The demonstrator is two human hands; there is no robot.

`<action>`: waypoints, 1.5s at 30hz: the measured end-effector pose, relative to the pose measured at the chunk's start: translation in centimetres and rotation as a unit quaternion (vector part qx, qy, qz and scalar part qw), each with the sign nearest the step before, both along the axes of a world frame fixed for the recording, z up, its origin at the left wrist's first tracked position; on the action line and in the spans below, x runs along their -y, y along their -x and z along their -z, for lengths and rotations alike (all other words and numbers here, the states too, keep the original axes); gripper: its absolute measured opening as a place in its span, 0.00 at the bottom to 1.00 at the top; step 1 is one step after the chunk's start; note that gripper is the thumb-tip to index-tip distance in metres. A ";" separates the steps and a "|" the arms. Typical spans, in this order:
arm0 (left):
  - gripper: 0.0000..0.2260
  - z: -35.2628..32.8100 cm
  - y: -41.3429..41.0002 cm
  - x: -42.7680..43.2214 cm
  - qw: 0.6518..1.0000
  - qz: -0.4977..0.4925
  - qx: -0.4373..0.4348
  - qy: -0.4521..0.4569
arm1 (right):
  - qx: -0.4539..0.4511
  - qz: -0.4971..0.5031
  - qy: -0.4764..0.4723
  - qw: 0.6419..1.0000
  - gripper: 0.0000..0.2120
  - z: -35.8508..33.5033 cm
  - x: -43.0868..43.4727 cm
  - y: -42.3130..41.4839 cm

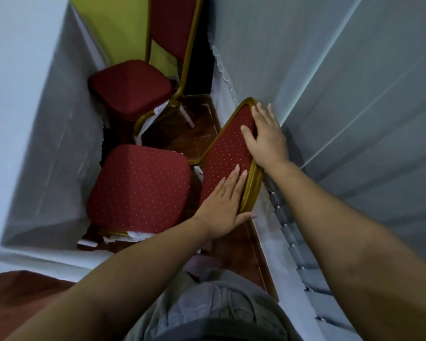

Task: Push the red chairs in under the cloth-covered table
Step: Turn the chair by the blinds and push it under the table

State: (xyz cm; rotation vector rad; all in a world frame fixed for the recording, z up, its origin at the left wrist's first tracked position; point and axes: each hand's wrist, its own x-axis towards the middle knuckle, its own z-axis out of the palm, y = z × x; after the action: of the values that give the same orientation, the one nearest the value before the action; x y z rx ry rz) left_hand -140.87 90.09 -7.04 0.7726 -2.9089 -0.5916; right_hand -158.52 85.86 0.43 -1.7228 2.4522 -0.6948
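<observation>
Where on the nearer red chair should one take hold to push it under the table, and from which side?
Hold the gold-framed backrest by its top rim, from the side away from the cloth-covered table: the seat faces the cloth, and the rim gives an edge to hold.
</observation>
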 end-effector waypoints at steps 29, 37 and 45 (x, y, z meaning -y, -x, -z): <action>0.42 -2.1 -5.7 10.8 0.993 -0.096 -0.051 -0.036 | 0.008 -0.154 -0.059 0.986 0.29 -0.6 15.0 -5.6; 0.39 -1.9 -3.8 10.3 0.989 -0.137 -0.051 -0.036 | -0.002 -0.201 -0.063 0.978 0.29 -0.7 15.7 -4.1; 0.38 -2.2 0.9 10.1 0.982 -0.182 -0.041 -0.040 | 0.013 -0.218 -0.051 0.975 0.27 -1.1 16.5 -0.4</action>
State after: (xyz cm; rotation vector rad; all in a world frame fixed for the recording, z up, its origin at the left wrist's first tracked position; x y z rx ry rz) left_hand -141.78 80.02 -4.86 1.2197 -2.5876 -0.6806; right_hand -158.10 69.41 1.49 -2.0882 1.9447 -0.5241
